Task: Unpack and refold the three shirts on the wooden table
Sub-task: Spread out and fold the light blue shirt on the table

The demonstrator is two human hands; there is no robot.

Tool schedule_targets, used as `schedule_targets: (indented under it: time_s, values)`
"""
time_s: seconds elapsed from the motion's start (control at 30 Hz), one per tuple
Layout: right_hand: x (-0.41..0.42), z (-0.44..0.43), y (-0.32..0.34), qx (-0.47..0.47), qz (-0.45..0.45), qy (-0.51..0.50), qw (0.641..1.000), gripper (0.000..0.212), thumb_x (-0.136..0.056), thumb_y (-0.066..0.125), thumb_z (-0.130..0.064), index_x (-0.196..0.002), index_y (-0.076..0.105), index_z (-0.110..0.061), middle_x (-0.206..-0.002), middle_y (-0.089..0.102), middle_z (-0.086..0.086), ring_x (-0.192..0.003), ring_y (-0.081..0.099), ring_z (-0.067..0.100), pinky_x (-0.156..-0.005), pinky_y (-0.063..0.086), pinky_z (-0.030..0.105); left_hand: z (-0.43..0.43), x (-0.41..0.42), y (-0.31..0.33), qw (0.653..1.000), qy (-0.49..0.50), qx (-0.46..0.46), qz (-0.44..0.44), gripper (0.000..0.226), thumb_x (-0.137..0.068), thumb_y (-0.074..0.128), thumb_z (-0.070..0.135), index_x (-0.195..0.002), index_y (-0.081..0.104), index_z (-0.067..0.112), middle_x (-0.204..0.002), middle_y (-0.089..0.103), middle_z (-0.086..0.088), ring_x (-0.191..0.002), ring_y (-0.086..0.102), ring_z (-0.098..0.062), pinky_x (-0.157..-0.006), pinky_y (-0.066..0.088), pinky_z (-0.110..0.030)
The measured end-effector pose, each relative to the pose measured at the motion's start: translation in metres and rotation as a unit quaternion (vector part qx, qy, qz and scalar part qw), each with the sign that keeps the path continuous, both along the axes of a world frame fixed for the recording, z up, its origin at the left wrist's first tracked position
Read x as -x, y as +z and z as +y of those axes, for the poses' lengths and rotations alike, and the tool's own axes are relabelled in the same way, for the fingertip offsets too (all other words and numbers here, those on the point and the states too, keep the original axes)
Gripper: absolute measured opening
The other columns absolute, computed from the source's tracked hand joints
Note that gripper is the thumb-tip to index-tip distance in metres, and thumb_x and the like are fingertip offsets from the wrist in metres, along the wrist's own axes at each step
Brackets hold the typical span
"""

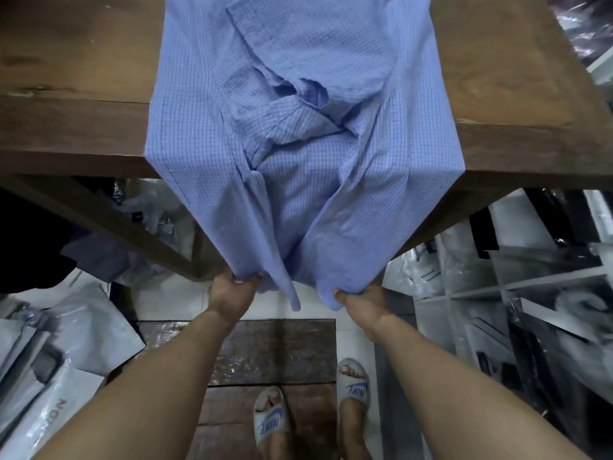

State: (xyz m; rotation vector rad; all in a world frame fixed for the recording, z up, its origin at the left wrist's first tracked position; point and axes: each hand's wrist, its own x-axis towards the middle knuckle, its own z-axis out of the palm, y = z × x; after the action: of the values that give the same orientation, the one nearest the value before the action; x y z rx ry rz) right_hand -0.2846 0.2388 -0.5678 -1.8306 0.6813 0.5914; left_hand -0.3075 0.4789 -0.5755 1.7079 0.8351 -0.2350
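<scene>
Wooden table, creased blue checked shirt overhanging — left hand, right hand gripping it.

light blue shirt with fine dark check, brown wooden table, grey slides with blue lettering

Above the grip, the blue checked shirt runs out past the top edge, its far end unseen. At the grip, the hem hides the far-side fingers of the left hand and the right hand. The wooden table is cut off on three sides. Beneath it, left of the grip, dark bundles are too dim to tell.
</scene>
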Motion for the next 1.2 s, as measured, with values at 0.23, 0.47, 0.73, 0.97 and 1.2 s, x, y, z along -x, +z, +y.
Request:
schedule_targets:
  time_s: [0.23,0.47,0.73,0.97,1.2]
  values:
    - [0.017,0.001,-0.014,0.018,0.018,-0.003,1.000,0.008,-0.094,0.068,-0.018,-0.102,0.067,-0.017,-0.103,0.070,0.001,-0.095,0.065,0.020,-0.079,0.051,0.030,0.005,0.016,-0.017,0.999,0.005,0.006,-0.044,0.019,-0.097,0.065,0.021,-0.113,0.058,0.013,-0.096,0.067,-0.003,-0.091,0.063,-0.022,-0.075,0.050,-0.034]
    - [0.031,0.004,-0.016,0.066,-0.005,0.022,0.998,0.006,-0.100,0.057,-0.013,-0.097,0.062,-0.016,-0.099,0.068,0.003,-0.099,0.064,0.023,-0.083,0.050,0.030,0.009,0.029,-0.021,0.994,0.020,-0.109,-0.018,0.014,-0.105,0.047,0.026,-0.105,0.051,0.013,-0.094,0.064,-0.017,-0.088,0.059,-0.038,-0.074,0.045,-0.040]
    - [0.046,0.002,-0.009,0.002,0.009,-0.020,1.000,0.009,-0.096,0.064,-0.013,-0.095,0.063,-0.021,-0.101,0.069,-0.001,-0.095,0.066,0.018,-0.083,0.053,0.031,-0.015,0.050,-0.005,0.998,-0.002,-0.055,-0.010,0.049,-0.105,0.040,0.047,-0.138,0.026,0.015,-0.122,0.056,-0.019,-0.109,0.058,-0.040,-0.088,0.046,-0.044]
    - [0.072,-0.002,0.010,-0.070,0.043,-0.052,0.995,0.004,-0.099,0.060,-0.024,-0.102,0.063,-0.023,-0.108,0.068,-0.001,-0.097,0.065,0.018,-0.078,0.050,0.031,-0.015,0.086,-0.006,0.999,-0.019,0.003,0.040,0.021,-0.088,0.075,0.019,-0.104,0.068,0.006,-0.088,0.072,-0.003,-0.087,0.069,-0.024,-0.063,0.052,-0.027]
    - [0.121,-0.007,0.057,-0.068,0.035,-0.006,0.997,0.019,-0.103,0.050,-0.036,-0.116,0.059,-0.024,-0.114,0.068,0.005,-0.106,0.066,0.027,-0.097,0.055,0.045,-0.019,0.136,0.069,0.996,0.018,0.080,0.037,0.014,-0.102,0.057,0.017,-0.090,0.063,0.018,-0.089,0.068,0.001,-0.080,0.063,-0.015,-0.060,0.047,-0.026]
